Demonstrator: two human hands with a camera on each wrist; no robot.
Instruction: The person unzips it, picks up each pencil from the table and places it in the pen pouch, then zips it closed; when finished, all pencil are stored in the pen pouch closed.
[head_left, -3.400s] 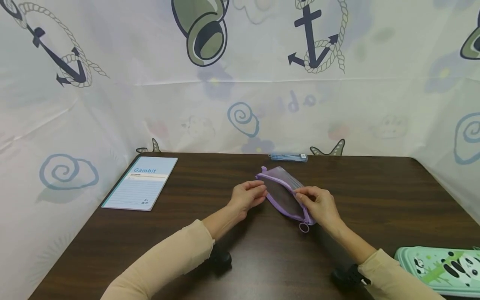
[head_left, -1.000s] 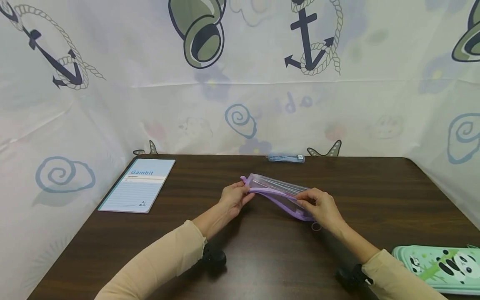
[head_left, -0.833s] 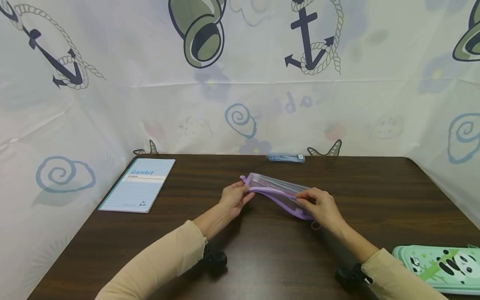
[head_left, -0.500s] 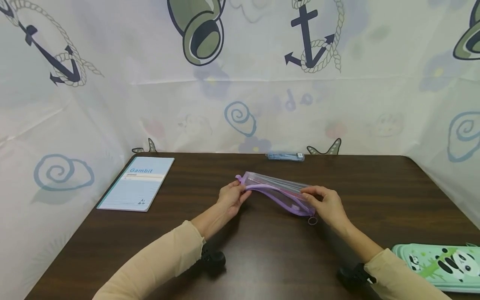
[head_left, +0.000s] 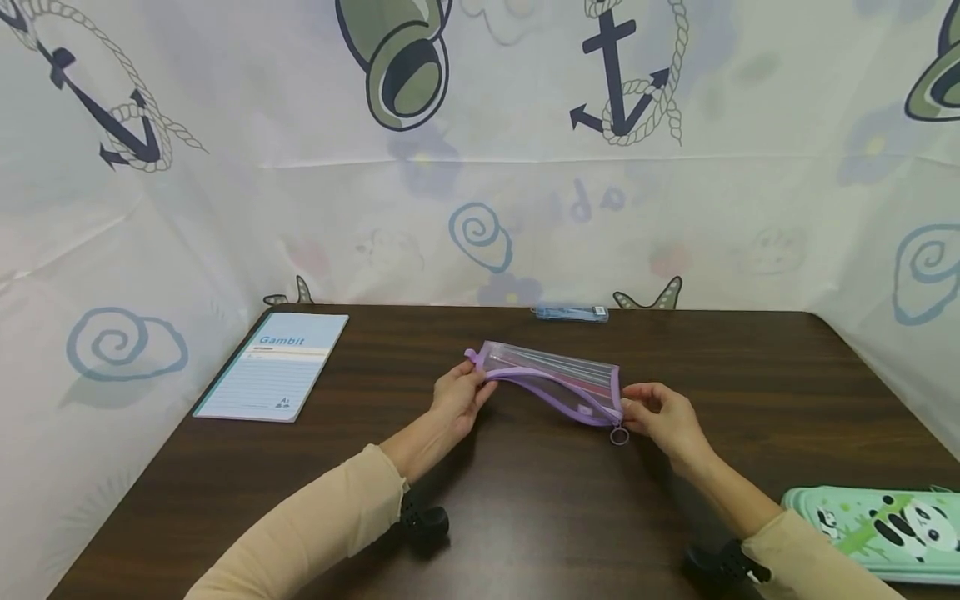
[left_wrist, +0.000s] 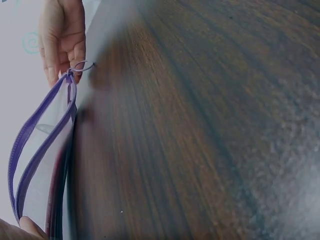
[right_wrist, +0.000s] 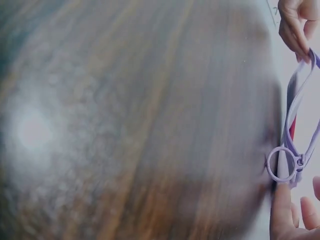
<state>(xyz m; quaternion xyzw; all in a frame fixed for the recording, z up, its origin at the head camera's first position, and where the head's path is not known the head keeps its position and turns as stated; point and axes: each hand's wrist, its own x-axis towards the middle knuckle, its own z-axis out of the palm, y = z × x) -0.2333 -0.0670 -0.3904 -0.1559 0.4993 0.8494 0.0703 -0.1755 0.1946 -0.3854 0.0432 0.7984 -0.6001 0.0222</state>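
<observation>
A see-through mesh pencil pouch [head_left: 540, 357] with purple trim lies between my hands, its zip gaping toward me. Long thin striped contents and something red show through it; their kind is unclear. My left hand [head_left: 454, 400] pinches the rim at the pouch's left end, near a small purple tab. At the other end, the fingertips of my right hand [head_left: 667, 421] touch the corner beside the round zipper pull [head_left: 619, 435]. The right wrist view shows the fingers of that hand spread apart below the ring, not closed round the pouch.
A light blue "Gambit" notebook [head_left: 273, 367] lies at the table's left. A slim blue packet [head_left: 572, 314] sits at the back edge. To the front right is a green panda case [head_left: 877, 533]. A printed curtain [head_left: 360, 217] surrounds the dark wooden table [head_left: 420, 333].
The pouch has turned from slanting to lying more crosswise and shifted left with my left hand. My right hand has slid from the rim to the right end, letting the rim go.
</observation>
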